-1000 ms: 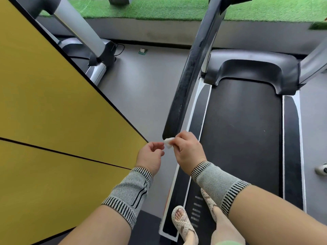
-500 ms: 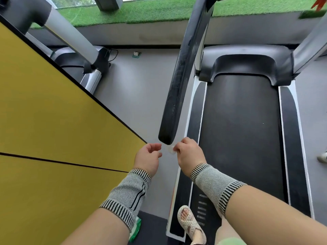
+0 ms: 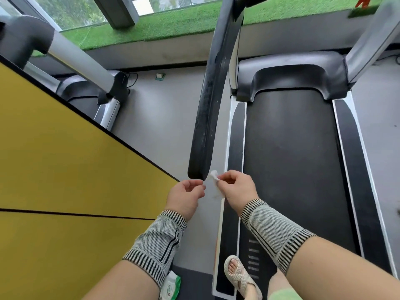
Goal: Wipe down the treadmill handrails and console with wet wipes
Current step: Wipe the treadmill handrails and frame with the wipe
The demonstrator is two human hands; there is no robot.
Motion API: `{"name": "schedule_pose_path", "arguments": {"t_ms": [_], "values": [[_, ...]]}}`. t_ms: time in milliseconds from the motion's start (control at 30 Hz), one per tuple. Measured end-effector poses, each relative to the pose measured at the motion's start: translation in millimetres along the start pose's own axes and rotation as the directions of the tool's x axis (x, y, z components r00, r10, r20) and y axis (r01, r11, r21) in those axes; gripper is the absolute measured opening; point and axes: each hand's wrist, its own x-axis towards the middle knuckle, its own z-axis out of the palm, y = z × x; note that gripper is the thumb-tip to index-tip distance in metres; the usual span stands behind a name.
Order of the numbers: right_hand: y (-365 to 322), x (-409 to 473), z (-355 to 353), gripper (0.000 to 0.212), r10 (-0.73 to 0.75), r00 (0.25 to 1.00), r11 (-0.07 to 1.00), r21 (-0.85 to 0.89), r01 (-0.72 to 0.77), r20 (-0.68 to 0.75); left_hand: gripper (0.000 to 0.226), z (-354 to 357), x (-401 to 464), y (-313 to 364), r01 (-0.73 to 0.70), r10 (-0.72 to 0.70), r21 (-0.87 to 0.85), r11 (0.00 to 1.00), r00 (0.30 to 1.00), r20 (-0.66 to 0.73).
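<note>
A small white wet wipe (image 3: 214, 180) is stretched between my two hands just below the near end of the black left handrail (image 3: 211, 109). My left hand (image 3: 186, 195) pinches its left edge with fingers curled. My right hand (image 3: 236, 189) pinches the crumpled right part between thumb and fingertips. The handrail runs away from me toward the top of the view, and its surface looks dusty. The right handrail's silver upright (image 3: 368, 40) shows at the top right. The console is out of view.
The treadmill belt (image 3: 292, 159) lies ahead on the right, my sandalled foot (image 3: 238, 276) on its side rail. A yellow panel (image 3: 65, 169) fills the left. A wet wipe pack (image 3: 171, 286) lies on the floor below my left forearm. Another treadmill (image 3: 86, 68) stands at the far left.
The view tilted upward, so the handrail's end now sits just above my hands. My hands have drawn apart and the wipe is spread open between them.
</note>
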Motion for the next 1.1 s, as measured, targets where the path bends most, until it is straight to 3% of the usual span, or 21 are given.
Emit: {"name": "schedule_pose_path", "arguments": {"t_ms": [133, 267, 400, 667, 767, 867, 933, 1000, 1100], "values": [[-14, -16, -11, 0.011, 0.104, 0.988, 0.937, 0.324, -0.135, 0.111, 0.017, 13, -8, 12, -0.054, 0.053, 0.007, 0.999, 0.995, 0.088], [-21, -27, -23, 0.018, 0.107, 0.987, 0.892, 0.427, -0.147, 0.117, 0.014, 20, -15, 20, -0.124, 0.122, 0.04, 0.991, 0.991, 0.052], [-22, -33, -30, 0.028, 0.117, 0.986, 0.896, 0.415, -0.157, 0.12, 0.019, 25, -25, 24, -0.164, 0.158, 0.083, 0.983, 0.985, 0.074], [-29, -22, -55, 0.011, 0.096, 0.982, 0.952, 0.275, -0.138, 0.161, 0.018, 41, -28, 37, -0.065, 0.064, 0.003, 0.998, 0.993, 0.099], [-33, -15, -69, 0.031, 0.067, 0.968, 0.952, 0.276, -0.135, 0.241, 0.017, 50, -26, 48, -0.045, 0.044, 0.006, 0.999, 0.995, 0.093], [-34, -6, -85, 0.044, 0.075, 0.964, 0.925, 0.344, -0.163, 0.255, 0.015, 60, -22, 59, -0.119, 0.111, 0.111, 0.987, 0.991, 0.081], [-35, 4, -95, 0.029, 0.065, 0.965, 0.903, 0.397, -0.165, 0.253, 0.012, 69, -19, 66, -0.172, 0.165, 0.168, 0.971, 0.985, 0.056], [-35, 10, -103, 0.008, 0.054, 0.938, 0.909, 0.371, -0.188, 0.342, 0.013, 75, -17, 72, -0.211, 0.21, 0.22, 0.952, 0.977, 0.027], [-35, 18, -110, 0.014, 0.084, 0.898, 0.934, 0.28, -0.222, 0.432, 0.011, 80, -17, 79, -0.248, 0.258, 0.31, 0.918, 0.966, 0.009]]}}
